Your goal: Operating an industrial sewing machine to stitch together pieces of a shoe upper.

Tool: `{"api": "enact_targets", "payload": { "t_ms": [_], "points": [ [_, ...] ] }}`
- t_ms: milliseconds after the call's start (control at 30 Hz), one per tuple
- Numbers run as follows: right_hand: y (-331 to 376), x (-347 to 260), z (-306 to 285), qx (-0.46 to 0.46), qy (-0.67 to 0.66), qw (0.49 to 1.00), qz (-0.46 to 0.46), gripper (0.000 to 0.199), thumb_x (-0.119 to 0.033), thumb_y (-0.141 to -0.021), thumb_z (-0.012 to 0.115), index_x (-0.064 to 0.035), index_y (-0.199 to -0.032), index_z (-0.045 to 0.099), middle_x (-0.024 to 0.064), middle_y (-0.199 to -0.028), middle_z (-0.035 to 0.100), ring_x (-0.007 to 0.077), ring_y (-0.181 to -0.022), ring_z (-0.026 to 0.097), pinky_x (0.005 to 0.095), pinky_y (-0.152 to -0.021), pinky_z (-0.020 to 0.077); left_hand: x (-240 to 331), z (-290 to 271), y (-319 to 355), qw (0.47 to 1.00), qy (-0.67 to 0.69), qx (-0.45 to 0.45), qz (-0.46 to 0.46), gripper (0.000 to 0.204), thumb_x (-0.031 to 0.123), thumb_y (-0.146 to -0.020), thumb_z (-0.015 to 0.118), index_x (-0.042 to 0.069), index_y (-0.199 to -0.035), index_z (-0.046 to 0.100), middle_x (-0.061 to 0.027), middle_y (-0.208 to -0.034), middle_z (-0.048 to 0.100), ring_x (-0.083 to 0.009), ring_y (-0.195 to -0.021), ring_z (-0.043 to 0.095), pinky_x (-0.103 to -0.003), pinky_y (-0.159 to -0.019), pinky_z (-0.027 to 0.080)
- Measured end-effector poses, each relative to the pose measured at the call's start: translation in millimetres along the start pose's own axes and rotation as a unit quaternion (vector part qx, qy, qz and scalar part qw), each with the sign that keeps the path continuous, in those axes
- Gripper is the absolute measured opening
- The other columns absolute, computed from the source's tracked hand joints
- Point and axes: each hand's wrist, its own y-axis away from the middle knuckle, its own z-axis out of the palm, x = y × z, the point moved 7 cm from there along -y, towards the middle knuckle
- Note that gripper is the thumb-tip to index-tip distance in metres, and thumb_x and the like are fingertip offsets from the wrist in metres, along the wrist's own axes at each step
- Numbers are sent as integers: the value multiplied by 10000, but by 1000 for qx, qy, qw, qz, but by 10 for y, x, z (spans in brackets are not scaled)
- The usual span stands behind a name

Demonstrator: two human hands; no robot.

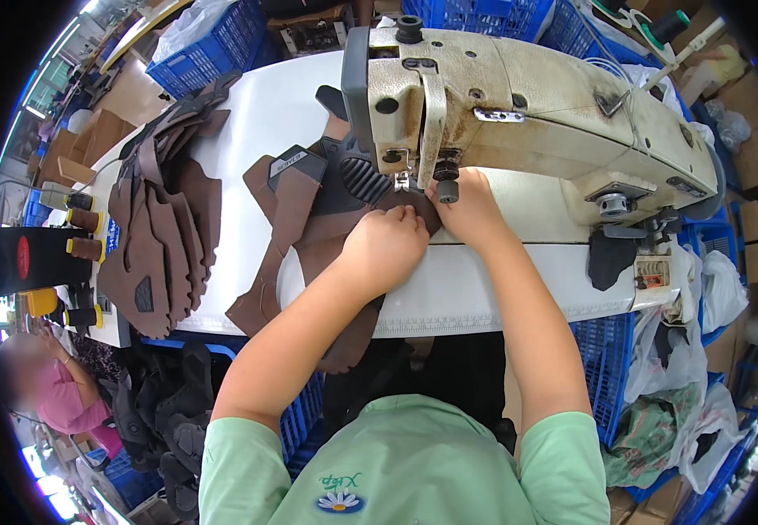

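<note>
A brown shoe upper (331, 229) with black ribbed patches lies on the white table, its right end under the presser foot (402, 181) of a beige sewing machine (532, 105). Curled fingers of my left hand (387, 248) grip the upper just in front of the needle area. My right hand (473, 210) is closed at the upper's right edge, close to the foot. A machine knob partly hides its fingertips. Straps and cut-out parts of the upper spread leftward, and a rounded end (348, 350) hangs over the table's front edge.
A pile of brown shoe uppers (164, 236) lies at the table's left, next to thread spools (86, 249). Blue crates (208, 52) stand around the table. Black shoe parts (182, 394) fill the lower left, and plastic bags (724, 289) are at right. Another person (68, 389) sits at far left.
</note>
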Motion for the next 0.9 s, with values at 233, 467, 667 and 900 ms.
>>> {"api": "enact_targets", "payload": {
  "t_ms": [233,467,667,900],
  "points": [
    [29,-91,-111,61,22,998,-26,99,-169,-777,602,-77,-776,638,147,-778,592,373,-770,591,484,-688,474,152,-110,100,996,54,57,-41,371,130,-754,578,-23,-1089,628,-188,-1183,640,-293,-1130,602,-420,-908,503],
    [45,-64,-15,-1,9,1000,-15,150,-226,-825,653,-137,-943,679,135,-890,621,360,-915,600,468,-792,474,336,-487,1211,960,125,21,-252,721,44,-653,625,6,-1356,473,-221,-1453,398,-406,-1372,340,-528,-1137,252],
    [48,-94,-12,-6,-15,1000,-1,201,-208,-821,664,-168,-1018,677,130,-940,611,355,-953,585,463,-823,466,-7,-744,1683,957,45,-56,-281,598,-2,-709,565,18,-1306,538,-200,-1337,536,-365,-1273,479,-500,-1060,374],
    [159,-263,-256,59,32,997,-24,237,-209,-815,669,-91,-1020,681,94,-1061,583,291,-1057,530,409,-873,435,-895,-1375,928,983,-143,-82,-86,376,105,-791,526,130,-1138,669,-79,-1176,666,-249,-1122,605,-438,-1026,433]
  ]
}}
